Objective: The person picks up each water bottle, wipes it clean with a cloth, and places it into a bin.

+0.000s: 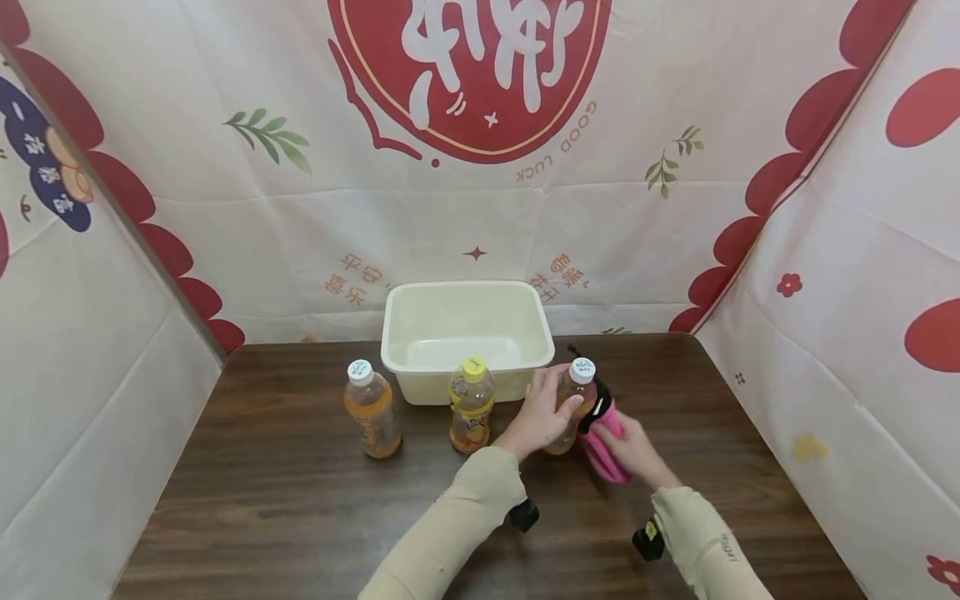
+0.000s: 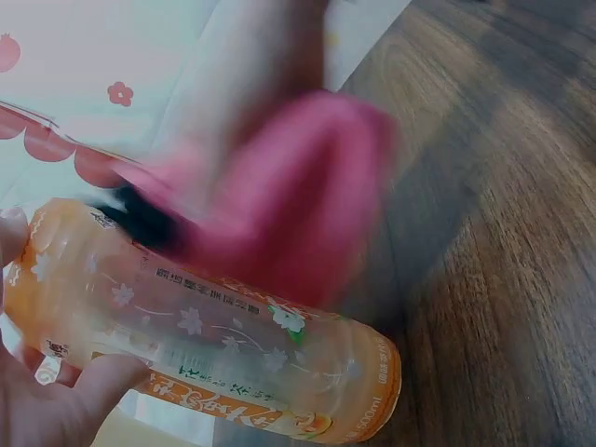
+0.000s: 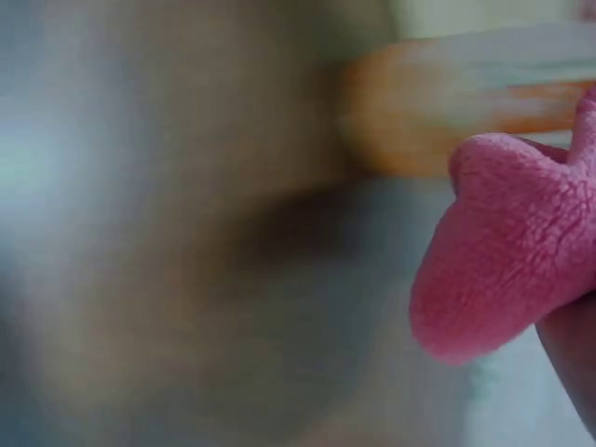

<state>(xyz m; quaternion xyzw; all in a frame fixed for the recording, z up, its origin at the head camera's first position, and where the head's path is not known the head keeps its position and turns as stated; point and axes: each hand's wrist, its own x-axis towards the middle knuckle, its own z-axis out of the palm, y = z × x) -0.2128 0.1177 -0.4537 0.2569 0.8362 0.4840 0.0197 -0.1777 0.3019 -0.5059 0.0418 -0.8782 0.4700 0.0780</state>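
Observation:
My left hand [image 1: 540,417] grips a clear plastic bottle [image 1: 582,387] with a white cap, at the right of the table. In the left wrist view, this bottle [image 2: 233,335] carries an orange label with white flowers, and the thumb lies along its side. My right hand [image 1: 630,450] holds a pink plush cloth [image 1: 606,442] with a black edge against the bottle's right side. The cloth [image 2: 307,196] is blurred in the left wrist view. Its fuzzy, folded end [image 3: 503,251] shows close up in the right wrist view.
A cream plastic basin [image 1: 468,287] stands at the back of the brown wooden table [image 1: 285,500]. Before it is a yellow-capped bottle [image 1: 472,408], with another white-capped bottle [image 1: 372,412] farther left. A printed cloth [image 1: 300,225] hangs behind and along both sides.

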